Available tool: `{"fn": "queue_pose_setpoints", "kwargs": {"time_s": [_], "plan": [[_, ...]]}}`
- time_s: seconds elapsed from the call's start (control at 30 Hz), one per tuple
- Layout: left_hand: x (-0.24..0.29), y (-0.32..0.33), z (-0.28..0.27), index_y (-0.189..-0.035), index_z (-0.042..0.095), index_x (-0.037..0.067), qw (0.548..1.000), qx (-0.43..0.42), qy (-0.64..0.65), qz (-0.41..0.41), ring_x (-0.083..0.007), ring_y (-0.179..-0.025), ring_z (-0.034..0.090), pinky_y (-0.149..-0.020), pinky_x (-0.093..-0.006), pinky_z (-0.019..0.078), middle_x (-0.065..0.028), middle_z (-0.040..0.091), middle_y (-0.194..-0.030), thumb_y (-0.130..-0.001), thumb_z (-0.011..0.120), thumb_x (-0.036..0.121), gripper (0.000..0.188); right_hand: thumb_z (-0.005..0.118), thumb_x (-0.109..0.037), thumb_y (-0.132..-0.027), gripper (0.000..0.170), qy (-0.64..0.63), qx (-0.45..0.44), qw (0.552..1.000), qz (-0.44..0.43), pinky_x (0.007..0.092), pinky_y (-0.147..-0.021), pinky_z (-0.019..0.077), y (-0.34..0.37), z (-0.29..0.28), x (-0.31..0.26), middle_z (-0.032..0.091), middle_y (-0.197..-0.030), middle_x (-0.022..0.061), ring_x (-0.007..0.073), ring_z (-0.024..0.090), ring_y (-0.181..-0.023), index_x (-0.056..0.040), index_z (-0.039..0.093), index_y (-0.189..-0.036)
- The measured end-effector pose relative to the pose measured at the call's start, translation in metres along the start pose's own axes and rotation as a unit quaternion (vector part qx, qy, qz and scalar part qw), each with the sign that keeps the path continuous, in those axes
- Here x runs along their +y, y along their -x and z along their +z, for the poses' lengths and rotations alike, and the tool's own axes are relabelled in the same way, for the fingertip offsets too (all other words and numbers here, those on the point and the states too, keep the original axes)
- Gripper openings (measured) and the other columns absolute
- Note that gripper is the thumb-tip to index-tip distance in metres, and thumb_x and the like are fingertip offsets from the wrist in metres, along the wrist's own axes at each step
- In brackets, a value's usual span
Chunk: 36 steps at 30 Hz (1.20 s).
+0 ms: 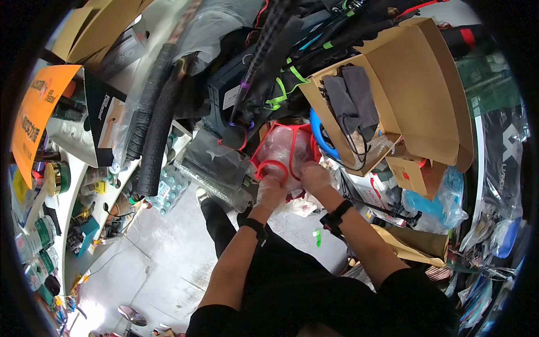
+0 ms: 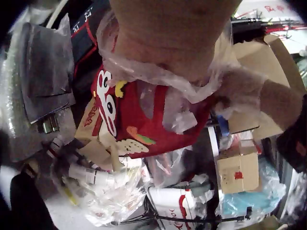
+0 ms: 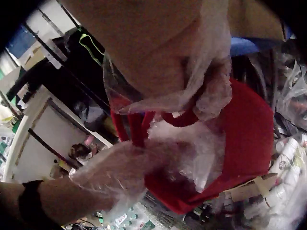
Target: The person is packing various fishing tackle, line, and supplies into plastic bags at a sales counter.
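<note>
Both hands wear thin clear plastic gloves. A red felt bag (image 1: 313, 149) with strap handles (image 1: 294, 147) stands before the person; cartoon eyes (image 2: 111, 108) decorate its side. Crumpled clear plastic (image 1: 276, 144) fills its inside. At the near left rim is the left hand (image 1: 271, 192), by a curved red strap; its fingertips are hidden in the plastic, and I cannot tell whether they grip. Toward the right rim, the right hand (image 1: 316, 178) has curled fingers (image 3: 213, 98) holding a red strap where it meets the bag.
Right of the bag stand an open cardboard box (image 1: 418, 84) with dark cloth and a smaller box (image 1: 412, 174). Long black-wrapped rods (image 1: 160, 112) lean at the upper left. Bottles in wrap (image 1: 168, 190) lie on the floor beside a cluttered white shelf (image 1: 73, 224).
</note>
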<state>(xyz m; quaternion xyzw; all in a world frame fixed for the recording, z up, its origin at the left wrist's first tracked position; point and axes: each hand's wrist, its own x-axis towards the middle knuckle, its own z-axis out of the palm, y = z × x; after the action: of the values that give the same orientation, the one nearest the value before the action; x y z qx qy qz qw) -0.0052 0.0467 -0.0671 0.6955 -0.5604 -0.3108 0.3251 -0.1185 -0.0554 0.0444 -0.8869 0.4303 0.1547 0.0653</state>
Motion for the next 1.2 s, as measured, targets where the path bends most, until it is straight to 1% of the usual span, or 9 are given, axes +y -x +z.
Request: {"fn": "queue_pose_setpoints", "kwargs": {"time_s": [0.23, 0.3, 0.47, 0.57, 0.63, 0.67, 0.7, 0.9, 1.2], "plan": [[0.02, 0.008, 0.014, -0.083, 0.065, 0.006, 0.986, 0.04, -0.037, 0.157, -0.0345, -0.086, 0.057, -0.081, -0.0475, 0.0419, -0.0155, 0.062, -0.084, -0.076, 0.057, 0.022, 0.019, 0.053, -0.012, -0.076, 0.027, -0.08, 0.187, 0.963, -0.177, 0.041, -0.079, 0.0504, -0.031, -0.012, -0.027, 0.065, -0.094, 0.0146, 0.0312, 0.063, -0.089, -0.0053, 0.064, -0.099], [0.024, 0.013, 0.008, -0.086, 0.065, 0.006, 0.972, 0.039, -0.132, 0.193, -0.0347, -0.088, 0.058, -0.084, -0.0491, 0.0409, -0.0158, 0.063, -0.087, -0.078, 0.055, 0.022, 0.021, 0.052, -0.012, -0.079, 0.027, -0.26, 0.098, 0.95, -0.145, 0.0413, -0.08, 0.0503, -0.06, 0.007, -0.027, 0.065, -0.098, 0.0157, 0.0319, 0.063, -0.091, -0.0036, 0.064, -0.101], [0.038, 0.028, -0.016, -0.109, 0.055, -0.002, 0.964, -0.133, -0.138, 0.182, -0.0397, -0.099, 0.056, -0.093, -0.0475, 0.0405, -0.0233, 0.058, -0.109, -0.085, 0.054, 0.028, 0.039, 0.053, -0.014, -0.082, 0.025, 0.121, -0.211, 0.97, -0.021, 0.0448, -0.079, 0.0526, -0.083, 0.004, -0.061, 0.066, -0.109, 0.0109, 0.0268, 0.065, -0.098, -0.0111, 0.068, -0.102], [0.045, 0.026, -0.035, -0.109, 0.056, 0.001, 0.973, -0.202, -0.05, 0.098, -0.0392, -0.097, 0.057, -0.091, -0.047, 0.0429, -0.0216, 0.059, -0.104, -0.083, 0.057, 0.027, 0.037, 0.053, -0.017, -0.082, 0.025, 0.124, -0.091, 0.98, -0.124, 0.0425, -0.071, 0.0546, -0.087, 0.063, -0.047, 0.068, -0.102, 0.0137, 0.0287, 0.066, -0.092, -0.0079, 0.071, -0.096], [0.047, 0.038, -0.043, -0.11, 0.057, 0.004, 0.984, 0.042, 0.036, 0.167, -0.0365, -0.098, 0.057, -0.087, -0.0454, 0.0453, -0.0205, 0.059, -0.103, -0.08, 0.062, 0.021, 0.035, 0.051, -0.017, -0.083, 0.024, 0.08, -0.178, 0.977, -0.081, 0.0435, -0.069, 0.0547, -0.09, 0.052, -0.054, 0.068, -0.102, 0.0137, 0.0292, 0.066, -0.092, -0.0091, 0.071, -0.093], [0.054, 0.029, -0.043, -0.113, 0.056, 0.004, 0.926, -0.026, 0.357, -0.118, -0.0354, -0.101, 0.055, -0.089, -0.045, 0.0443, -0.0193, 0.057, -0.106, -0.075, 0.066, 0.014, 0.04, 0.048, -0.016, -0.085, 0.026, 0.066, -0.191, 0.978, -0.044, 0.0435, -0.076, 0.0532, -0.093, 0.032, -0.044, 0.066, -0.106, 0.0142, 0.0301, 0.065, -0.096, -0.0083, 0.069, -0.099], [0.055, 0.026, -0.048, -0.113, 0.056, 0.004, 0.925, -0.026, 0.36, -0.119, -0.0354, -0.101, 0.055, -0.089, -0.045, 0.0443, -0.0193, 0.057, -0.106, -0.075, 0.066, 0.014, 0.04, 0.044, -0.015, -0.087, 0.029, 0.045, -0.207, 0.977, -0.004, 0.0435, -0.083, 0.0516, -0.09, 0.021, -0.041, 0.065, -0.109, 0.0147, 0.031, 0.063, -0.101, -0.0075, 0.066, -0.105], [0.053, 0.004, -0.033, -0.126, 0.047, 0.002, 0.983, 0.178, 0.035, 0.006, -0.0387, -0.118, 0.044, -0.097, -0.0511, 0.0383, -0.0222, 0.044, -0.128, -0.074, 0.061, 0.007, 0.054, 0.055, 0.0, -0.076, 0.023, -0.227, 0.223, 0.948, -0.015, 0.0418, -0.074, 0.05, -0.055, 0.029, 0.046, 0.063, -0.093, 0.0183, 0.0343, 0.062, -0.082, -0.0082, 0.064, -0.095], [0.013, -0.024, -0.027, -0.133, 0.039, -0.004, 0.997, 0.048, 0.033, -0.044, -0.0403, -0.12, 0.047, -0.102, -0.0427, 0.0379, -0.0274, 0.047, -0.131, -0.077, 0.057, 0.012, 0.061, 0.048, -0.001, -0.085, 0.026, -0.432, 0.199, 0.872, 0.117, 0.0281, -0.078, 0.0473, -0.035, -0.026, 0.05, 0.061, -0.096, 0.0069, 0.0166, 0.058, -0.084, -0.0042, 0.056, -0.11]]}}
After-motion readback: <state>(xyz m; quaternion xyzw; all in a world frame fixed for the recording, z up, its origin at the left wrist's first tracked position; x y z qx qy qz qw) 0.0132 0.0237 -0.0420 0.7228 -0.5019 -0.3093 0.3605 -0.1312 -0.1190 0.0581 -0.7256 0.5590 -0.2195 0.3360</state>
